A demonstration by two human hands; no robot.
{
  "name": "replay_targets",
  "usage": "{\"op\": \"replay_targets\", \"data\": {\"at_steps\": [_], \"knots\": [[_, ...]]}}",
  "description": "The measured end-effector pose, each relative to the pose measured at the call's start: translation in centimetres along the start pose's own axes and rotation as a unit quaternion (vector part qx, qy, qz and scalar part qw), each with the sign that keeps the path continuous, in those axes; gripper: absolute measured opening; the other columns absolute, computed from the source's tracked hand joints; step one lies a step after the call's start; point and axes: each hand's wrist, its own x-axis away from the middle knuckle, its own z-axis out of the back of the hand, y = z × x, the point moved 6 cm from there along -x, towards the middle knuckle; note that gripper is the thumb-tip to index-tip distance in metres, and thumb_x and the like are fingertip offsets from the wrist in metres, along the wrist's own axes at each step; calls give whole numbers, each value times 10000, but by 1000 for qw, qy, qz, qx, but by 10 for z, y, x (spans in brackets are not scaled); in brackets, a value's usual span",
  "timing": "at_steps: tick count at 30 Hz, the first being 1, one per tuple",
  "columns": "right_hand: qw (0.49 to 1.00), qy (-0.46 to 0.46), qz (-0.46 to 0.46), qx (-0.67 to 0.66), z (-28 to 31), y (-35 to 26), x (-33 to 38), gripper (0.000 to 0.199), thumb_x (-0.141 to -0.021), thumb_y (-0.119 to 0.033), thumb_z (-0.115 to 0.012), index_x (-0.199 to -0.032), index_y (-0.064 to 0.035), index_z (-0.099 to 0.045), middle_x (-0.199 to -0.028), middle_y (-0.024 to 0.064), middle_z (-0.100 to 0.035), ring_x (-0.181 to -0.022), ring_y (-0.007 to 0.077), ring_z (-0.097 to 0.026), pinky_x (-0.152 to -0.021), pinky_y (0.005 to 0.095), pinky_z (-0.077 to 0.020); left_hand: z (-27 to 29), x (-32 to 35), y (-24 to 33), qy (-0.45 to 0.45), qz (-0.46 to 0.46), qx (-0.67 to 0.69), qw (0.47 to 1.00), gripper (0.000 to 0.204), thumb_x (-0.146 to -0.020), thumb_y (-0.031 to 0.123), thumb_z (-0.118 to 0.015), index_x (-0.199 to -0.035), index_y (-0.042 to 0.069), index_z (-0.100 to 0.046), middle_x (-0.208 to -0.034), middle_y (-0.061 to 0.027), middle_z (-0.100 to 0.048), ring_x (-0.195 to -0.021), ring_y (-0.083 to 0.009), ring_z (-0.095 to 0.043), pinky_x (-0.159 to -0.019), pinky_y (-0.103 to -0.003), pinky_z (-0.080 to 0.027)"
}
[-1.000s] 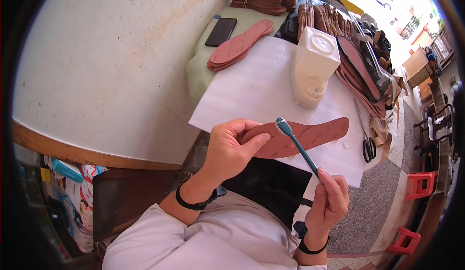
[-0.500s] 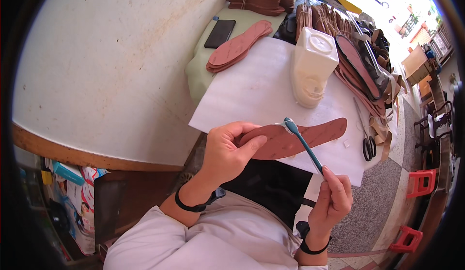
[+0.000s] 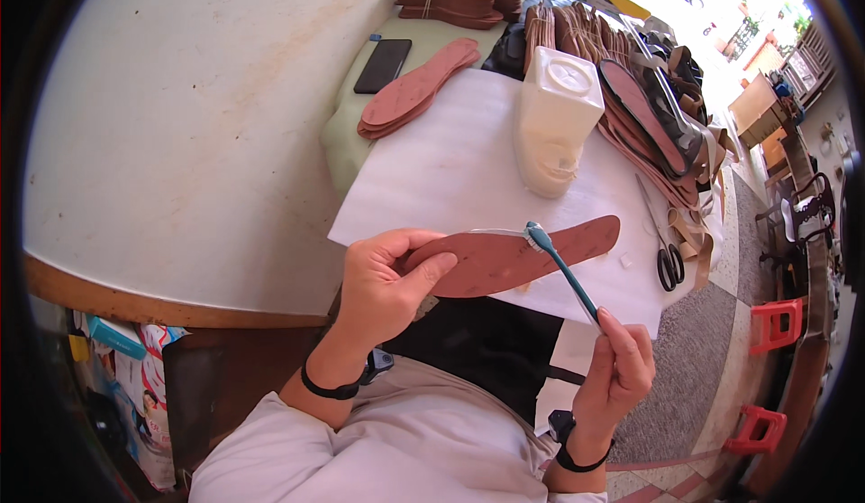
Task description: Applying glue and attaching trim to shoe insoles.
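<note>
My left hand (image 3: 387,282) pinches the heel-side end of a reddish-brown insole (image 3: 487,264) between thumb and fingers, holding it above the near edge of the white foam sheet (image 3: 432,178). A teal toothbrush (image 3: 569,278) is gripped near its handle end by my right hand (image 3: 617,363), fingers closed. The brush's bristles touch the far edge of the insole around its middle. Along that edge, left of the bristles, runs a thin line of white, glue-like stuff. Beyond the insole stands a cut-open white plastic container (image 3: 557,124) with a cream-coloured residue at its opening.
Loose insoles (image 3: 419,88) lie by a black phone (image 3: 383,66); a banded insole stack (image 3: 450,3) sits behind. More insoles (image 3: 644,115) and straps pile up at far right. Black-handled scissors (image 3: 669,264) rest on the sheet's right side. Red stools (image 3: 777,325) stand on the floor.
The brush head has slid along the insole's far edge, relative to the insole, away from my left hand; the white line behind it is longer. My left hand and the insole have shifted left in view.
</note>
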Motion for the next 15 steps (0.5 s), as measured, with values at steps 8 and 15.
{"op": "replay_targets", "data": {"at_steps": [8, 15], "knots": [[1000, 16, 9, 22, 11, 6, 0, 334, -863, 112, -654, -1149, 2, -786, -790, 79, -610, -666, 150, -549, -578, 276, -393, 4, 2, 3, -9, 1, 32, 999, 176, -909, -57, -755, -1085, -63, -753, -964, -70, -774, -876, -96, -700, -814, -254, -576], [997, 37, 21, 69, 24, 11, -1, 300, -888, 95, -677, -1150, 0, -789, -766, 65, -579, -648, 140, -531, -559, 271, -366, 10, 1, -1, -15, -5, 44, 999, 179, -919, -56, -749, -1098, -60, -755, -973, -76, -780, -869, -94, -705, -809, -252, -583]]}}
